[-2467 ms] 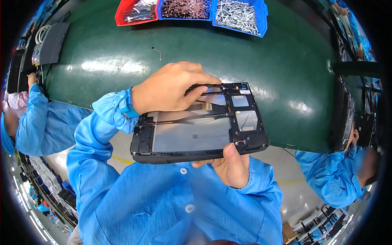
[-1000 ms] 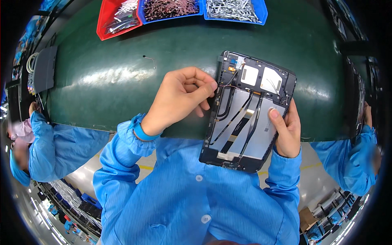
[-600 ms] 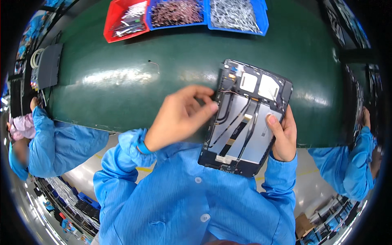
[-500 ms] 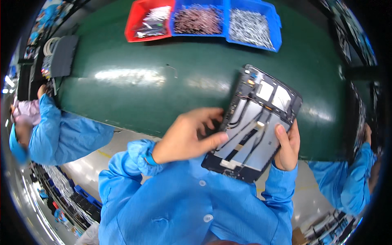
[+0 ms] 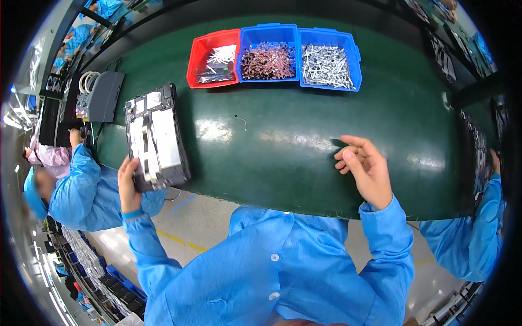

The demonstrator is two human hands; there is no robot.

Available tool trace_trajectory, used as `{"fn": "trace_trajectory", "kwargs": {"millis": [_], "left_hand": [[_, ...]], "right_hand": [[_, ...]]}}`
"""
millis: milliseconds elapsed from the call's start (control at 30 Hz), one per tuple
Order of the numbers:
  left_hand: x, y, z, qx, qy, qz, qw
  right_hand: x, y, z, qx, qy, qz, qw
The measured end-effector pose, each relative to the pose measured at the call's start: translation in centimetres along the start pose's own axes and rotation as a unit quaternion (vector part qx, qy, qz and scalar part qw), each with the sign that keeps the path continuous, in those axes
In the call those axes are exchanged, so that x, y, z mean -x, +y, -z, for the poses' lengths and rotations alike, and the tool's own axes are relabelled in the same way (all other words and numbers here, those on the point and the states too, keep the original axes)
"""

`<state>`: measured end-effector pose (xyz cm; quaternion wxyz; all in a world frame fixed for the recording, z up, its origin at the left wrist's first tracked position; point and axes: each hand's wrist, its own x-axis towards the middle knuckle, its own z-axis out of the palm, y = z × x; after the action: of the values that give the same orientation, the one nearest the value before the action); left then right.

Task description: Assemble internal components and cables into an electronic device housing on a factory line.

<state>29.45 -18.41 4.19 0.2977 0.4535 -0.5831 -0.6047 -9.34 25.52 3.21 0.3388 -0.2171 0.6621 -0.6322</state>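
Observation:
My left hand [image 5: 129,187] grips the lower end of an opened tablet [image 5: 166,138] over the left part of the green table [image 5: 293,179]. The tablet's back cover is off, and its inside shows: a silvery battery, white patches, dark flat cables and a black frame. Its lower corner lies against my thumb; the fingers beneath are partly hidden. Over the table to the right, my right hand [image 5: 368,173] has its fingers half bent and apart, and nothing shows in them. A short thin cable with a dark end [image 5: 242,121] lies on the tabletop between the hands.
At the back stand a red bin [image 5: 191,68] with white and dark pieces, a blue bin [image 5: 269,29] of brownish small parts and another blue bin [image 5: 356,68] of silvery ones. A grey device [image 5: 106,98] sits far left. Co-workers in blue sit on both sides.
The tablet has moved from in front of me on the right to the far left, passing from my right hand to my left. My right hand has let go and stays on the right.

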Motion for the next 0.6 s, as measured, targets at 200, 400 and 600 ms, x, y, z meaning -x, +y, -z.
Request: {"fn": "trace_trajectory", "kwargs": {"millis": [200,400,600], "left_hand": [[-8.5,-1.0,4.6,-0.061,-0.068,0.038,0.995],[-3.8,2.5,-9.2,-0.403,0.107,-0.433,0.799],[1.0,3.2,-24.2,-0.275,-0.226,-0.294,0.887]], "right_hand": [[-2.7,-0.2,5.1,0.098,0.075,0.015,0.992],[-3.4,0.4,7.7,0.12,0.159,0.023,0.98],[-6.6,-5.5,-0.6,0.347,0.088,0.306,0.882]]}}
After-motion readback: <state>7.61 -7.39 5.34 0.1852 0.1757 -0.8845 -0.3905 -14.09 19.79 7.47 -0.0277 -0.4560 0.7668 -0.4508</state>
